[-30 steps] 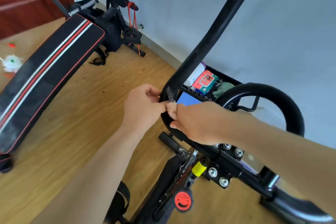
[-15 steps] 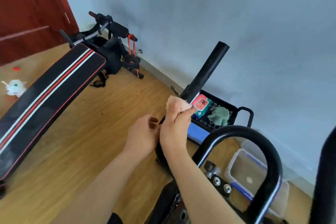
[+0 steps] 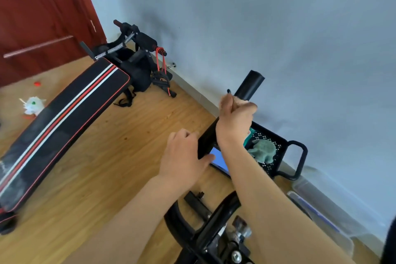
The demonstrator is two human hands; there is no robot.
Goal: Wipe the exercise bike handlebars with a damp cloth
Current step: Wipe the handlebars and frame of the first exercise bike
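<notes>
Cloth (image 3: 246, 102) on handlebar (image 3: 249, 84), near the tip

Right hand (image 3: 234, 120) clenches the pale cloth round the black handlebar just below its end. Left hand (image 3: 184, 154) grips the handlebar lower, at the bend. Behind them, a basket (image 3: 280, 152) holds a green rag (image 3: 262, 151).

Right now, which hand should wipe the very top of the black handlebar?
The right hand. It grips the cloth around the handlebar, just below its top end. The left hand holds the bar lower down with no cloth, so it probably suits steadying.
</notes>
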